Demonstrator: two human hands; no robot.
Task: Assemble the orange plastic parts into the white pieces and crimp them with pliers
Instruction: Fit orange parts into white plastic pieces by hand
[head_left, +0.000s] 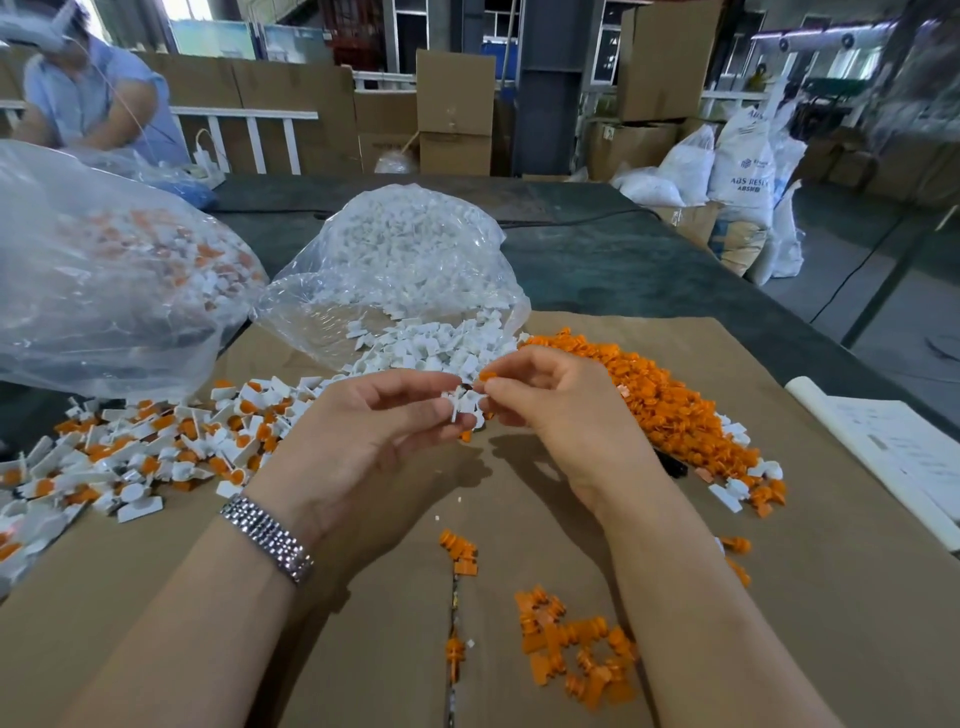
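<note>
My left hand (374, 436) holds a small white piece (465, 402) between thumb and fingertips above the cardboard. My right hand (550, 400) pinches an orange part (487, 375) at the top of that white piece. A heap of orange parts (649, 395) lies to the right, loose white pieces (431, 348) spill from a clear bag (395, 260) behind my hands, and assembled white-and-orange pieces (156, 447) are piled at the left. A dark tool handle (672, 465) pokes out from under my right wrist; no more of it shows.
Brown cardboard (857, 597) covers the table. A few orange parts (576, 644) lie scattered near me. A large clear bag of assembled pieces (104, 270) sits far left. Paper sheets (898, 457) lie at the right edge. A person (88, 93) works at the back left.
</note>
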